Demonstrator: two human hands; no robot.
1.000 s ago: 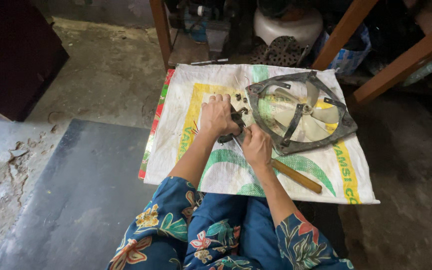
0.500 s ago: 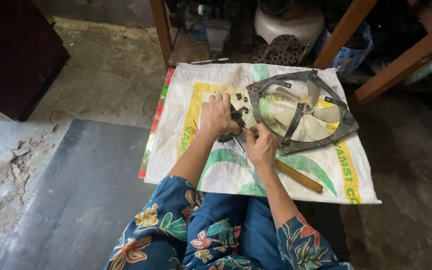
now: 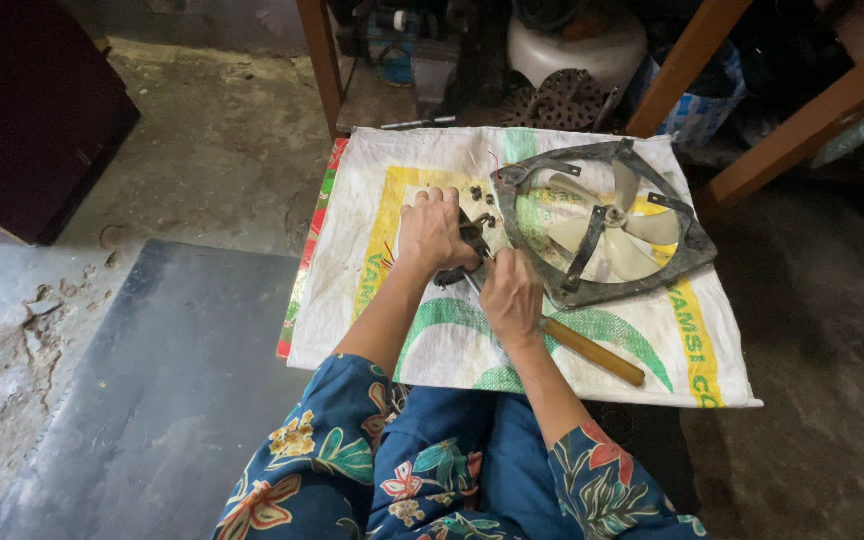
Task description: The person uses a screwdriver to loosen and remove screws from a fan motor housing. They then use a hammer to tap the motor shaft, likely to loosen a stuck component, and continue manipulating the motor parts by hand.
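The left hand point(image 3: 434, 232) clutched a small dark metal part point(image 3: 460, 262); the right hand point(image 3: 510, 294) gripped a thin tool point(image 3: 476, 280), left of the grey square-framed fan point(image 3: 602, 222).

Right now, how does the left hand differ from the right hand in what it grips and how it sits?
The left hand clamps down over a small dark metal part, knuckles up; the right hand holds a thin tool whose tip points into that part. The left hand sits farther from the body, the right hand nearer, just above the wooden handle. Both work over the white woven sack, beside the fan frame.
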